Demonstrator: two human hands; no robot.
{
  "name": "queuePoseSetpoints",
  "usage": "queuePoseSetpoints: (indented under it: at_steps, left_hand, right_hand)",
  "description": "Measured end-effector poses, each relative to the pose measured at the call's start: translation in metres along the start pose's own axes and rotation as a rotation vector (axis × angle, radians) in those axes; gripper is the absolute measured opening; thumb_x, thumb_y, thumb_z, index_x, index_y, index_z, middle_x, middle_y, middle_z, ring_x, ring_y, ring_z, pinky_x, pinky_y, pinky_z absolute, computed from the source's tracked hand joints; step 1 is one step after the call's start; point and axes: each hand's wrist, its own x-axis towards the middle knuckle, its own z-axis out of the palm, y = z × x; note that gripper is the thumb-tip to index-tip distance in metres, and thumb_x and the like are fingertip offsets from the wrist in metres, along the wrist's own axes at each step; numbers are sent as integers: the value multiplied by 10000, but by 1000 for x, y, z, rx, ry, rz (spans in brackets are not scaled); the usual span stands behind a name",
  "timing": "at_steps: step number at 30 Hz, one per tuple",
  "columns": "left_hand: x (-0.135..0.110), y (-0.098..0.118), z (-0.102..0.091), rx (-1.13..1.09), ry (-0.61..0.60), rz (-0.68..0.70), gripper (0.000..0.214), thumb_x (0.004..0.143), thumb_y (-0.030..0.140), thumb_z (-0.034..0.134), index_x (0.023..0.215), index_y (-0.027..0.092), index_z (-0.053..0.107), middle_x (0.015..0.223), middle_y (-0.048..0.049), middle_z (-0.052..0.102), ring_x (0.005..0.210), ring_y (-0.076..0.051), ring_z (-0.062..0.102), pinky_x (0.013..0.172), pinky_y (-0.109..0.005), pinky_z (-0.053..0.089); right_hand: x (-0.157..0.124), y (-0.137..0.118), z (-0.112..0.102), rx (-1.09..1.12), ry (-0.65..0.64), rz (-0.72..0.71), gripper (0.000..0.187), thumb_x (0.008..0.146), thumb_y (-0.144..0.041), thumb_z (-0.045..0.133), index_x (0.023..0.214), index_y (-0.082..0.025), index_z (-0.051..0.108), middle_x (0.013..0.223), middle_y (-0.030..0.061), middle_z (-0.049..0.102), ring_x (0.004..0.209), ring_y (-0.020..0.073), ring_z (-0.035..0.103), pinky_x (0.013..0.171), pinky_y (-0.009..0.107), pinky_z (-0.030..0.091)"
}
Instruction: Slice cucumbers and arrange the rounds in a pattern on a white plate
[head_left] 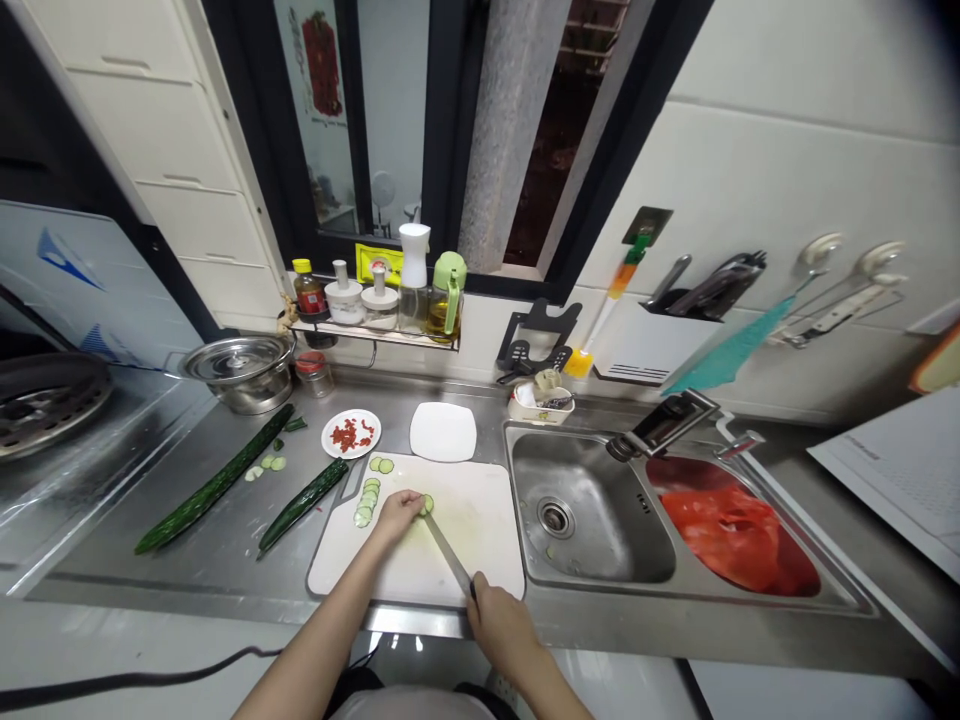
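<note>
My right hand (501, 618) is wrapped round the dark handle of a kitchen knife (446, 550), its blade slanting up and left across the white cutting board (480, 575). At the blade's tip, the fingers of my left hand (400, 515) are pinched on a cucumber slice (427, 504); whether more slices lie behind it I cannot tell. Left of that hand, an overlapping row of cucumber slices (367, 503) lies on the board, with a couple more slices (382, 465) above it. A cut cucumber (304, 505) and a longer one (214, 485) rest on the counter.
Behind the board stand a plate of chopped red pieces (352, 452) and a white square dish (443, 432). Green and white scraps (268, 464) lie by the cucumbers. To the right is a steel sink (592, 560); a seasoning rack (375, 330) hangs under the window.
</note>
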Motion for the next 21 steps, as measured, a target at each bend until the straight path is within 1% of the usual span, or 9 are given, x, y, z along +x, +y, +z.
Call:
queuePoseSetpoints:
  at_steps: [4, 7, 9, 11, 13, 15, 18, 21]
  left_hand:
    - [-6, 9, -6, -85, 22, -15, 380, 572, 470, 723, 742, 133, 681, 640, -20, 650, 545, -103, 513, 568, -232, 389]
    - [-14, 9, -19, -44, 60, -14, 380, 595, 475, 696, 774, 140, 679, 652, -19, 654, 550, -114, 524, 568, -237, 391]
    - [-20, 4, -33, 60, 108, 32, 342, 614, 467, 669, 742, 149, 661, 652, -22, 653, 588, -134, 552, 590, -243, 399]
    - [-27, -5, -50, 234, 182, 78, 296, 644, 443, 645, 736, 162, 653, 670, -18, 660, 640, -150, 580, 631, -245, 403]
    - [-33, -13, -67, 394, 253, 74, 279, 685, 442, 608, 748, 173, 651, 655, -4, 645, 636, -153, 573, 624, -245, 386]
    - [-38, -19, -80, 492, 293, 65, 263, 717, 431, 577, 752, 180, 646, 631, 8, 622, 617, -151, 558, 606, -240, 368]
    - [-41, -20, -89, 579, 315, 65, 213, 747, 384, 549, 740, 189, 633, 617, 14, 609, 605, -147, 548, 591, -233, 345]
    - [-44, -14, -89, 628, 305, 60, 176, 757, 355, 549, 742, 197, 625, 625, 14, 616, 607, -145, 549, 591, -230, 337]
  right_hand:
    - [1, 1, -1, -3, -5, 0, 294, 940, -224, 334, 1128, -150, 548, 973, 163, 709, 952, 292, 674, 755, 357, 464]
    - [1, 1, -3, -1, -18, 3, 297, 942, -231, 327, 1128, -152, 545, 979, 161, 708, 959, 293, 671, 762, 362, 462]
    - [0, 1, -4, 0, -25, 1, 302, 944, -230, 321, 1132, -151, 543, 991, 158, 707, 969, 291, 668, 769, 361, 461]
    - [-1, 0, -5, 1, -30, 0, 306, 947, -233, 318, 1139, -148, 542, 1008, 158, 704, 975, 289, 666, 770, 356, 460]
    - [-1, 0, -5, 1, -33, 3, 304, 949, -238, 321, 1141, -150, 540, 1016, 157, 703, 977, 285, 665, 769, 348, 458]
    - [-1, 0, -4, 5, -29, 7, 297, 948, -239, 330, 1140, -153, 540, 1015, 156, 703, 980, 280, 664, 772, 341, 454]
    - [-1, 1, -3, 16, -24, 9, 285, 949, -244, 338, 1129, -157, 541, 1007, 152, 704, 982, 273, 663, 775, 334, 448]
    - [0, 1, -3, 25, -36, 13, 275, 949, -248, 343, 1122, -162, 539, 998, 148, 704, 973, 264, 665, 761, 323, 443]
